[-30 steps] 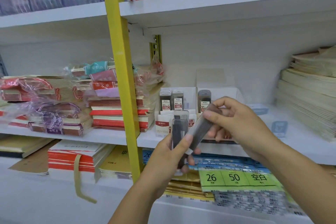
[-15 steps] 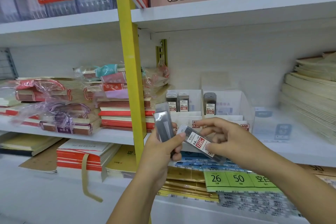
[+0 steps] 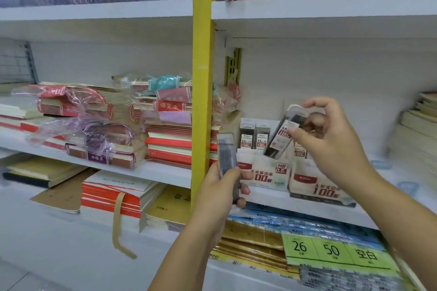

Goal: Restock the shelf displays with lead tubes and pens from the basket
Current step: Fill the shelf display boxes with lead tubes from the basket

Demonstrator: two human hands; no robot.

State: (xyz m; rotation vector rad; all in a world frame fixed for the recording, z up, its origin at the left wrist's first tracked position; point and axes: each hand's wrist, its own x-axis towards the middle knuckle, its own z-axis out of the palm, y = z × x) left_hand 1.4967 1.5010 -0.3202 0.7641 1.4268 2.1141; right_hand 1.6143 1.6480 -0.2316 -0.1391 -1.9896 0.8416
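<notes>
Right hand [image 3: 331, 139], 3 o'clock of centre: pinches one lead tube [image 3: 283, 134], tilted, lower end at the rim of the left display box [image 3: 262, 172]; contact unclear. Left hand [image 3: 222, 186], 5 o'clock: grips a bundle of tubes [image 3: 227, 151], upright. Standing tubes [image 3: 254, 134] fill the box's back row. Right display box [image 3: 314, 186] adjoins at its 3 o'clock. Yellow post [image 3: 203, 78] at the left hand's 11 o'clock; notebook stacks [image 3: 165, 139] at the post's 9 o'clock.

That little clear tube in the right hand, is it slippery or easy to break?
Probably stiff: the lead tube looks straight and boxy though pinched by the right hand. Its glossy plastic looks somewhat slippery. Flat sides suggest it won't roll.
</notes>
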